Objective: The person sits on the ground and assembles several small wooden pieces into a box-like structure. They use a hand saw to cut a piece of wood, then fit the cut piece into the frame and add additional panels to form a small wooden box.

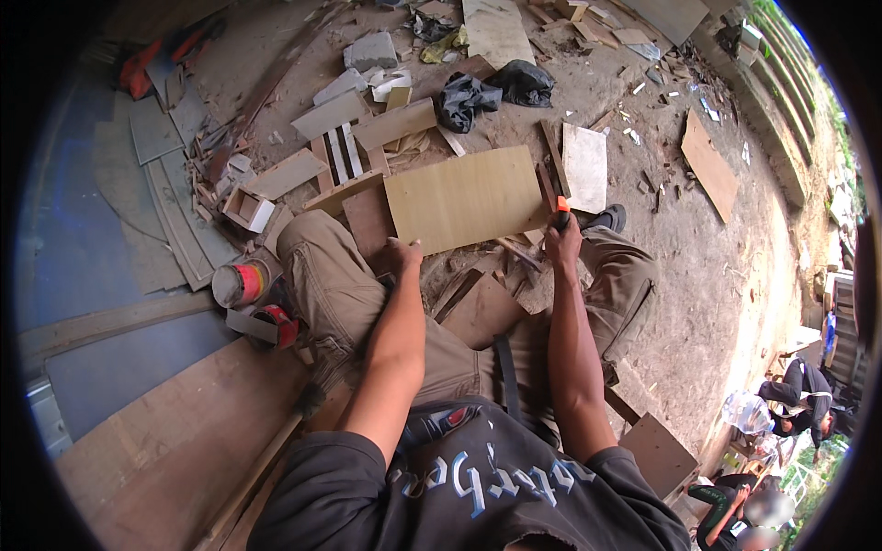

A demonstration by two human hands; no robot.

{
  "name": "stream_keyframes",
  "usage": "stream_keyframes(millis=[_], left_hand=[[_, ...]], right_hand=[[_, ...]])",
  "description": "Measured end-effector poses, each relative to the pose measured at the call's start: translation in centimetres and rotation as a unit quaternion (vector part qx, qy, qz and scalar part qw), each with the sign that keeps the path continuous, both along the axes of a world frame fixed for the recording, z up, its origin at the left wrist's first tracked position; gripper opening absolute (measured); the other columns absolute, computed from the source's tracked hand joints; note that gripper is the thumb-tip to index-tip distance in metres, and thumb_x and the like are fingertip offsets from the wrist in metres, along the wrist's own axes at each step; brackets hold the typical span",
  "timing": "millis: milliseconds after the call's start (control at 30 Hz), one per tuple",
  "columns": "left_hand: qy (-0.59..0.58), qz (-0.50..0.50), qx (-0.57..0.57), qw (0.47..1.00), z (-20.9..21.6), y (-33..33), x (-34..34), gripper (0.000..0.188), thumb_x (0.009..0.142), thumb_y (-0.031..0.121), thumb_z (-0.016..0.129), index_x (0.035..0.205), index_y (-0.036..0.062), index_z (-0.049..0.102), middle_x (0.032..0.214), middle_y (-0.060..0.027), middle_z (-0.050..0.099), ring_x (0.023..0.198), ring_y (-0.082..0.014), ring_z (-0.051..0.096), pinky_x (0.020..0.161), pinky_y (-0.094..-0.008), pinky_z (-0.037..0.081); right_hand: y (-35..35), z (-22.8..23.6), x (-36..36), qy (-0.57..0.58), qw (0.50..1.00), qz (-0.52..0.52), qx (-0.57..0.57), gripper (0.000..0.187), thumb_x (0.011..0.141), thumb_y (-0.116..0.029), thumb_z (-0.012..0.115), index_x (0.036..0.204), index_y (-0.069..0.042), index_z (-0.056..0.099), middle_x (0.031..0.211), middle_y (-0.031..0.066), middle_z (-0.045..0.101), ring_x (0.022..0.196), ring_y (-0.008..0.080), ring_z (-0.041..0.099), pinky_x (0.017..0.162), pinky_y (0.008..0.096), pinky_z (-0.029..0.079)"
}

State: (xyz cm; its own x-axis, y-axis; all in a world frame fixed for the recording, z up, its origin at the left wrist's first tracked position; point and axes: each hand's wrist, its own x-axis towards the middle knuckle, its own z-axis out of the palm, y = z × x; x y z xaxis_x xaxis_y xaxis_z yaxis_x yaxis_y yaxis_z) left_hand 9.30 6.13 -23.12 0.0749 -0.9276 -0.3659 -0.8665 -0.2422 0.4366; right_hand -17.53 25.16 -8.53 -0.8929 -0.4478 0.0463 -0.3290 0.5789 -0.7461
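Note:
A flat light-brown wooden panel (467, 202) lies across in front of my knees. My left hand (404, 254) is closed on its near left corner, the fingers partly hidden. At the panel's right end, my right hand (562, 241) is wrapped round a tool with an orange-and-black handle (562, 209); its working end cannot be made out. Below the panel, between my legs, a hammer-like tool with a wooden handle (520, 254) lies among scraps. A brown board piece (484, 310) rests closer to my lap.
Cut boards and a small wooden frame (347, 151) lie ahead on the left. Black plastic bags (496, 92) sit beyond the panel. A white board (584, 167) lies to the right. Cans (241, 285) stand by my left knee. Other people (797, 395) are at the lower right.

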Motion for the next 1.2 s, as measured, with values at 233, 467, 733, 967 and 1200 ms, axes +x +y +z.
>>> stream_keyframes(millis=[233,467,733,967,1200], left_hand=[[0.032,0.029,0.011,0.999,-0.2,-0.8,1.3,0.055,0.072,0.03,0.078,0.111,-0.0001,0.053,0.114,-0.0238,0.06,0.105,-0.0387,0.06,0.087,-0.0472,0.049],[0.072,-0.03,0.011,0.997,0.7,-0.9,2.8,0.039,0.07,0.028,0.08,0.088,-0.0034,0.065,0.089,-0.0216,0.069,0.085,-0.0356,0.068,0.074,-0.0444,0.053],[0.057,-0.038,0.003,0.998,1.9,-0.8,3.6,0.036,0.064,0.029,0.084,0.067,-0.0021,0.067,0.067,-0.0106,0.068,0.061,-0.0234,0.065,0.06,-0.0389,0.05],[0.032,-0.057,0.003,0.998,4.4,-0.2,2.7,0.035,0.064,0.031,0.084,0.067,0.0004,0.069,0.068,-0.0131,0.069,0.061,-0.0238,0.066,0.062,-0.0392,0.051],[0.04,-0.056,-0.041,0.997,5.4,-0.6,1.5,0.058,0.071,0.024,0.076,0.12,0.0023,0.053,0.123,-0.0198,0.056,0.111,-0.0329,0.056,0.092,-0.0483,0.043]], right_hand=[[-0.6,-2.7,-0.1,-0.047,0.996,0.061,0.035,0.031,0.076,-0.02,0.068,0.099,-0.001,0.061,0.084,0.0233,0.065,0.08,0.0365,0.065,0.071,0.0419,0.049],[-1.3,-7.7,0.3,-0.097,0.991,0.017,0.094,0.032,0.075,-0.026,0.069,0.092,0.0,0.062,0.075,0.0162,0.064,0.067,0.0271,0.063,0.064,0.039,0.048],[-2.7,-9.5,0.2,-0.342,0.928,-0.105,-0.105,0.024,0.083,-0.025,0.073,0.076,-0.008,0.058,0.061,-0.0028,0.049,0.052,0.0103,0.046,0.05,0.0301,0.038],[-2.2,-8.7,-0.5,-0.457,0.854,-0.151,-0.199,0.024,0.085,-0.027,0.071,0.09,-0.007,0.059,0.078,-0.0006,0.052,0.066,0.0123,0.05,0.057,0.0303,0.043],[-3.6,-7.8,1.2,-0.329,0.927,-0.083,-0.158,0.024,0.088,-0.026,0.068,0.088,-0.004,0.059,0.07,-0.0021,0.053,0.059,0.0107,0.046,0.053,0.0294,0.038]])
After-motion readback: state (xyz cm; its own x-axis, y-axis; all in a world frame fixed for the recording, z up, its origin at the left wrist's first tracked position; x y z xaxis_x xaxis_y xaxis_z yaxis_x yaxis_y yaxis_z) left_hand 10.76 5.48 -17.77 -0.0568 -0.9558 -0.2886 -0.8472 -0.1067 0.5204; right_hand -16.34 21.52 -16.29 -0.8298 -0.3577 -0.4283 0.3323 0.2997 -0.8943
